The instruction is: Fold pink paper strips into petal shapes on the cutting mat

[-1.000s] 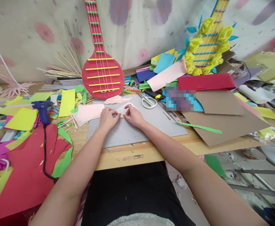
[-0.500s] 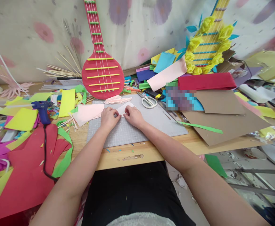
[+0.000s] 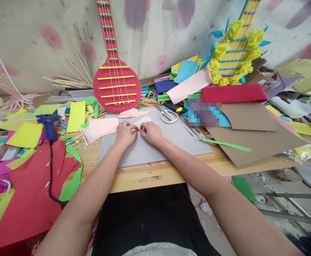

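Observation:
A small piece of pale pink paper (image 3: 144,121) lies on the grey cutting mat (image 3: 141,153), its near edge between my two hands. My left hand (image 3: 125,133) pinches that edge from the left with thumb and forefinger. From the right, my right hand (image 3: 150,132) pinches the same paper, the fingertips of both hands almost meeting. Just left of my left hand rests a larger pale pink paper sheet (image 3: 102,127). Folded pink paper (image 3: 133,113) sits behind my hands. White-handled scissors (image 3: 169,116) lie on the mat to the right.
A red paper-covered lute (image 3: 117,87) leans at the back; a yellow flowered one (image 3: 235,53) stands back right. The blue glue gun (image 3: 48,126) is at left over red paper (image 3: 38,188). Brown cardboard (image 3: 253,145) and a green strip (image 3: 230,145) lie right.
My left hand has shifted slightly to the right, its fingertips nearer those of my right hand. Both hands still pinch the pink paper.

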The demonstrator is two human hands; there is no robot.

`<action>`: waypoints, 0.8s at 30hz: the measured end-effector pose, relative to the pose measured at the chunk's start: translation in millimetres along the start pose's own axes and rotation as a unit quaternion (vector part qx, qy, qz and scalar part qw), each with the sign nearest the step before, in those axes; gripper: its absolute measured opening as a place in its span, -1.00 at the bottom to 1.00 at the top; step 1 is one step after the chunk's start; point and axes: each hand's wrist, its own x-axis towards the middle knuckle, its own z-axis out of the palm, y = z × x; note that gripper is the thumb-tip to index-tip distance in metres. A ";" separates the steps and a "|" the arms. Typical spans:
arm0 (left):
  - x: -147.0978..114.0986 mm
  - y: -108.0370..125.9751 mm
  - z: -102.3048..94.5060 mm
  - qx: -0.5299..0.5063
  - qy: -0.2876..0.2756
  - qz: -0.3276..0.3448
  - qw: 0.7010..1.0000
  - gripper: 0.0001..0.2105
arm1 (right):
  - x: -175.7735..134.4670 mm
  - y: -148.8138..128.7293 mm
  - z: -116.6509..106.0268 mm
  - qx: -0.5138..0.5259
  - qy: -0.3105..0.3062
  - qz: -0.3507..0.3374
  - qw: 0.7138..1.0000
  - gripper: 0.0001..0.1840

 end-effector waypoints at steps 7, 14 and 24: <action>2.0 2.7 -0.1 -0.006 -0.005 -0.017 1.000 -0.86 | -1.2 -2.6 2.3 -0.013 0.001 0.003 1.000 -0.78; 0.1 2.4 -0.4 -0.007 -0.006 -0.019 1.000 -0.86 | -1.4 6.5 1.7 0.012 -0.001 -0.014 1.000 -0.83; 0.1 6.8 3.8 -0.012 0.002 -0.031 0.999 -0.82 | 0.2 14.1 2.7 0.049 0.003 -0.001 0.999 -0.85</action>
